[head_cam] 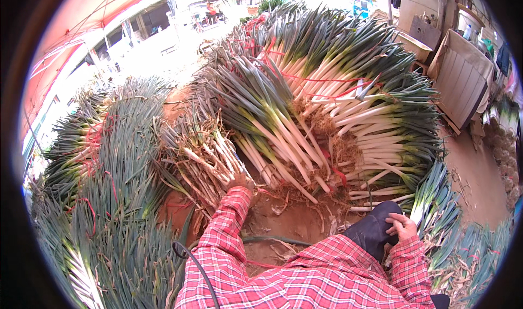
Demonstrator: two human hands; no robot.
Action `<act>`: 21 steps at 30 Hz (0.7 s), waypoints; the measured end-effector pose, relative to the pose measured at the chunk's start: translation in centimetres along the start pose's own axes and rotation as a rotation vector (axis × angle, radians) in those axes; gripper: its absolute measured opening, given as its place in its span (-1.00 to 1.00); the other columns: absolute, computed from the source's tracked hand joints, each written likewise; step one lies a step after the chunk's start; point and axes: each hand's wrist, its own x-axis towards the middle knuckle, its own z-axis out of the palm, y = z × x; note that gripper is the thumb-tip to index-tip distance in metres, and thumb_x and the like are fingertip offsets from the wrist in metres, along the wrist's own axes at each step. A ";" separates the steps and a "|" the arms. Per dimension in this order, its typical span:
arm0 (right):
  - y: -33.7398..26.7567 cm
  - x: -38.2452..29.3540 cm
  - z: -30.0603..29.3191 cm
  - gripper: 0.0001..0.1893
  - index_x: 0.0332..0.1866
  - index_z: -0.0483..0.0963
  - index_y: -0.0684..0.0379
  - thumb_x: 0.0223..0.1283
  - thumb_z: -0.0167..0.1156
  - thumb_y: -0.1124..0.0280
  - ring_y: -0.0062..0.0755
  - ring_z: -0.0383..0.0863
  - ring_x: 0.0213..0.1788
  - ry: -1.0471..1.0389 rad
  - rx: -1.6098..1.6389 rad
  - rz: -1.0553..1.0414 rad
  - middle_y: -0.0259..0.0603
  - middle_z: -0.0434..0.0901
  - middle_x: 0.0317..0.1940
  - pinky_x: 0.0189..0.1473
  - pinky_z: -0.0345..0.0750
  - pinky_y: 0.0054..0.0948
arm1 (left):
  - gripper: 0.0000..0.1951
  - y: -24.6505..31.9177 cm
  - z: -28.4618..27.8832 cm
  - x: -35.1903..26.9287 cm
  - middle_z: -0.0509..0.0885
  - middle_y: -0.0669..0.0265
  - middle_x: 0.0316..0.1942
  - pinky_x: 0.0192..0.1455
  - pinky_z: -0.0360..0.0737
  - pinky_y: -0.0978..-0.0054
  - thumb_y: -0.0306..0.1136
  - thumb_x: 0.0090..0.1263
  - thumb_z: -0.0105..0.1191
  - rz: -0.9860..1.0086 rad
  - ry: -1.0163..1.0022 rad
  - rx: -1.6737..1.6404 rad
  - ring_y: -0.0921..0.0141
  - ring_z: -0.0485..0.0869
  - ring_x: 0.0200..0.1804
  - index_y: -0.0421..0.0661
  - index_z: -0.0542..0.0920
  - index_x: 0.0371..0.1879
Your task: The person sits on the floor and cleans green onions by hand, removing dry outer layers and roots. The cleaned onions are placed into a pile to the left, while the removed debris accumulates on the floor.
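My left hand (241, 181) reaches to the lower ends of a heap of unpeeled long green onions (206, 162), which have dry brown husks. It touches the stalks there, but its fingers are mostly hidden, so a grip is not clear. Over my dark-clad knee (374, 227) is my right hand (403, 227), fingers loosely bent and apart, with nothing visible in it. Between and beyond my hands lies a loose group of cleaned onions (286, 145) with white stems and stringy roots toward me.
A large pile of onions (355, 59), partly tied with red twine (327, 80), curves around the front and right. More green tops (130, 166) cover the left ground. At right stands a cloth-draped wooden panel (459, 80). A black cable (200, 268) hangs by my left sleeve.
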 end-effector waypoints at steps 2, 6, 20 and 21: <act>3.2 -0.7 -2.8 -0.66 0.10 0.45 0.27 0.25 0.03 0.40 -0.39 0.65 -0.51 0.150 0.099 0.068 -0.08 0.66 -0.21 -0.45 0.58 -0.55 | -0.40 3.7 -0.9 -1.9 0.48 0.02 0.09 0.14 0.43 0.14 0.00 0.22 0.10 0.247 0.111 -0.016 0.05 0.50 0.09 0.01 0.37 0.22; 12.4 -3.3 -7.9 -0.56 0.16 0.39 0.24 0.17 0.13 0.33 -0.37 0.65 -0.37 0.418 0.087 0.368 -0.05 0.63 -0.16 -0.31 0.60 -0.49 | -0.52 14.4 0.1 -8.0 0.55 -0.02 -0.02 0.14 0.44 0.18 -0.10 0.26 0.14 0.683 0.133 -0.423 0.05 0.52 0.05 -0.09 0.47 0.10; 27.3 -10.8 -6.0 -0.60 0.12 0.43 0.23 0.13 0.09 0.42 -0.17 0.57 -0.01 0.266 -0.358 0.486 -0.06 0.60 -0.11 0.07 0.49 -0.35 | -0.31 37.2 2.4 -24.3 0.22 -0.05 0.29 0.27 0.30 0.12 0.18 0.30 -0.08 1.142 -0.254 -0.402 -0.07 0.32 0.24 0.01 0.25 0.31; 27.2 -11.3 -5.5 -0.53 0.17 0.39 0.26 0.09 0.10 0.42 -0.10 0.51 0.12 0.240 -0.529 0.508 0.06 0.55 -0.01 0.19 0.40 -0.30 | -0.32 39.1 2.4 -23.7 0.23 -0.04 0.29 0.25 0.32 0.11 0.19 0.29 -0.07 1.161 -0.297 -0.377 -0.07 0.34 0.22 0.02 0.28 0.29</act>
